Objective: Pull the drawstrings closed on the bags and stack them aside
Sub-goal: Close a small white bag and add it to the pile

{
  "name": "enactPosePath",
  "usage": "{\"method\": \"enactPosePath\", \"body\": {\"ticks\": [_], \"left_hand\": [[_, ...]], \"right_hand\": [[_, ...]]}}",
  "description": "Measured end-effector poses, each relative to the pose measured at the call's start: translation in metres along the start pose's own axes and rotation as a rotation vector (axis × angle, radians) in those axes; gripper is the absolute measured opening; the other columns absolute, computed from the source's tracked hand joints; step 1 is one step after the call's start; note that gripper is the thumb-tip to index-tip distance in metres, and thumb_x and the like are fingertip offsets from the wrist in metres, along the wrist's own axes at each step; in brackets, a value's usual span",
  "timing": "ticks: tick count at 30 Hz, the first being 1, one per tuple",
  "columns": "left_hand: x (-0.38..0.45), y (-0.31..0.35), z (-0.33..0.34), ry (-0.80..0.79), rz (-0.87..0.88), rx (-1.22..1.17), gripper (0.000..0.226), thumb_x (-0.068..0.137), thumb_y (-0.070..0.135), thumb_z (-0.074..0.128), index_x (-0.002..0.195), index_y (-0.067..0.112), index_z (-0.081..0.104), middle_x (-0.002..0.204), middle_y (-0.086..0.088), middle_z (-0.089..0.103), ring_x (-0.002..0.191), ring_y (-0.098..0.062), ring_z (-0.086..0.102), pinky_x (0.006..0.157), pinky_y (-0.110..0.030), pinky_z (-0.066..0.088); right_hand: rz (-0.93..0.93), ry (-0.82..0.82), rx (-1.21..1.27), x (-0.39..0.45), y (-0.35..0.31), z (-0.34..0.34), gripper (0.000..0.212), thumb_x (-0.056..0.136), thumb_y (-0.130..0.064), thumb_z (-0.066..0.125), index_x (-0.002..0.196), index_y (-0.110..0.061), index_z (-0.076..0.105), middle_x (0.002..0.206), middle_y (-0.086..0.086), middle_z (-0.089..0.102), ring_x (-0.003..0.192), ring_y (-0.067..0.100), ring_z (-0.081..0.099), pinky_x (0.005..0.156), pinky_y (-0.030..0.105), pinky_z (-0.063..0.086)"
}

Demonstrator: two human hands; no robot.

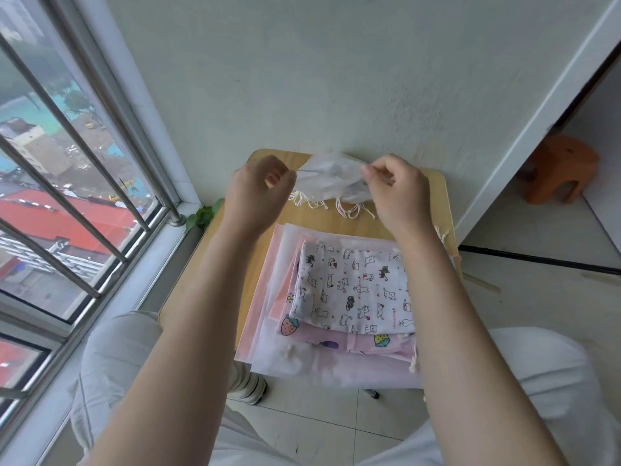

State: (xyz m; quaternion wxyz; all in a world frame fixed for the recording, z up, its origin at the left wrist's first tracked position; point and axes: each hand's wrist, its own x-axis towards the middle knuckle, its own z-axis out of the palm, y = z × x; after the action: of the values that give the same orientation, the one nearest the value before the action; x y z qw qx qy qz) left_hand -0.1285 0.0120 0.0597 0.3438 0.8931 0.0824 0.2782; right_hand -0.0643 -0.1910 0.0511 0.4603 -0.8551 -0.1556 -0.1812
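Note:
A pale grey drawstring bag (331, 178) is held up over the far end of the small wooden table (339, 222). My left hand (257, 193) pinches its cord on the left side, and my right hand (398, 193) pinches the cord on the right. Under the bag lie white tasselled cord ends (349, 210) of other pale bags at the table's far edge. Nearer me is a pile of flat bags: a white one printed with cats (356, 290) on top, a pink one with strawberries (292, 326) beneath, and large translucent pink and white bags (265, 297) at the bottom.
A barred window (67, 196) runs along the left and a white wall (302, 79) stands behind the table. An orange plastic stool (559, 169) sits in the doorway at the right. A green leaf (203, 215) pokes up by the table's left corner. My knees flank the table.

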Motion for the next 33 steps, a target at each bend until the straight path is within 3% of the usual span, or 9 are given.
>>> {"method": "enactPosePath", "body": {"ticks": [3, 8, 13, 17, 22, 25, 26, 29, 33], "left_hand": [[-0.020, -0.022, 0.015, -0.169, -0.087, 0.094, 0.024, 0.092, 0.029, 0.062, 0.080, 0.008, 0.069, 0.088, 0.000, 0.055, 0.079, -0.012, 0.051, 0.066, -0.025, 0.037], [-0.067, -0.065, 0.041, -0.444, -0.271, 0.154, 0.022, 0.092, 0.034, 0.062, 0.080, 0.016, 0.068, 0.103, -0.003, 0.053, 0.099, -0.018, 0.048, 0.094, -0.038, 0.041], [-0.091, -0.071, 0.044, -0.513, -0.423, 0.112, 0.030, 0.092, 0.038, 0.061, 0.075, 0.015, 0.070, 0.087, -0.004, 0.062, 0.082, -0.017, 0.056, 0.069, -0.028, 0.044], [-0.090, -0.063, 0.031, -0.552, -0.571, -0.189, 0.033, 0.089, 0.041, 0.061, 0.076, 0.012, 0.072, 0.083, -0.021, 0.066, 0.075, -0.018, 0.051, 0.066, -0.026, 0.045], [-0.089, -0.037, 0.036, -0.510, -0.487, -0.189, 0.039, 0.087, 0.038, 0.066, 0.057, 0.013, 0.065, 0.087, -0.007, 0.063, 0.071, -0.015, 0.056, 0.068, -0.027, 0.043], [-0.090, -0.023, 0.041, -0.493, -0.424, -0.208, 0.041, 0.086, 0.040, 0.068, 0.049, 0.021, 0.067, 0.094, -0.002, 0.060, 0.077, -0.011, 0.057, 0.073, -0.028, 0.043], [-0.089, -0.020, 0.040, -0.485, -0.427, -0.263, 0.039, 0.086, 0.040, 0.068, 0.052, 0.021, 0.070, 0.094, -0.004, 0.059, 0.078, -0.010, 0.057, 0.074, -0.027, 0.043], [-0.086, -0.009, 0.034, -0.427, -0.458, -0.549, 0.031, 0.086, 0.046, 0.060, 0.077, 0.023, 0.079, 0.102, -0.004, 0.063, 0.087, -0.006, 0.058, 0.083, -0.026, 0.042], [-0.084, -0.014, 0.044, -0.449, -0.549, -0.709, 0.033, 0.082, 0.025, 0.050, 0.108, 0.020, 0.070, 0.108, -0.005, 0.070, 0.101, -0.021, 0.063, 0.090, -0.036, 0.048]], "right_hand": [[0.149, -0.215, -0.062, -0.022, 0.017, 0.002, 0.016, 0.094, -0.027, 0.061, 0.093, -0.016, 0.072, 0.084, -0.008, 0.066, 0.071, 0.002, 0.053, 0.061, 0.014, 0.037], [0.357, -0.416, -0.182, -0.064, 0.050, 0.017, 0.016, 0.093, -0.023, 0.063, 0.095, -0.013, 0.075, 0.104, -0.002, 0.072, 0.088, 0.008, 0.055, 0.078, 0.021, 0.037], [0.422, -0.433, -0.208, -0.087, 0.065, 0.028, 0.017, 0.092, -0.022, 0.064, 0.084, -0.012, 0.075, 0.090, 0.000, 0.073, 0.089, 0.019, 0.065, 0.076, 0.027, 0.044], [0.385, -0.533, -0.266, -0.083, 0.062, 0.025, 0.015, 0.091, -0.030, 0.062, 0.086, -0.021, 0.073, 0.079, -0.016, 0.063, 0.093, 0.013, 0.062, 0.093, 0.040, 0.046], [0.297, -0.615, 0.002, -0.090, 0.039, 0.034, 0.026, 0.092, -0.021, 0.061, 0.116, -0.031, 0.058, 0.083, -0.014, 0.053, 0.070, 0.008, 0.054, 0.063, 0.025, 0.047], [0.215, -0.721, 0.043, -0.098, 0.032, 0.051, 0.020, 0.088, -0.022, 0.065, 0.100, -0.038, 0.065, 0.073, -0.025, 0.053, 0.066, -0.004, 0.048, 0.060, 0.017, 0.042], [0.219, -0.733, 0.008, -0.101, 0.030, 0.055, 0.008, 0.088, -0.026, 0.063, 0.085, -0.034, 0.066, 0.064, -0.022, 0.051, 0.059, -0.002, 0.046, 0.056, 0.020, 0.040], [0.269, -0.786, -0.060, -0.107, 0.033, 0.064, 0.023, 0.089, -0.038, 0.059, 0.074, -0.022, 0.067, 0.069, -0.010, 0.062, 0.062, 0.009, 0.054, 0.062, 0.033, 0.047], [0.442, -0.791, 0.213, -0.104, 0.031, 0.059, 0.022, 0.090, -0.031, 0.063, 0.077, -0.016, 0.073, 0.066, -0.007, 0.062, 0.062, 0.008, 0.053, 0.058, 0.024, 0.041]]}}
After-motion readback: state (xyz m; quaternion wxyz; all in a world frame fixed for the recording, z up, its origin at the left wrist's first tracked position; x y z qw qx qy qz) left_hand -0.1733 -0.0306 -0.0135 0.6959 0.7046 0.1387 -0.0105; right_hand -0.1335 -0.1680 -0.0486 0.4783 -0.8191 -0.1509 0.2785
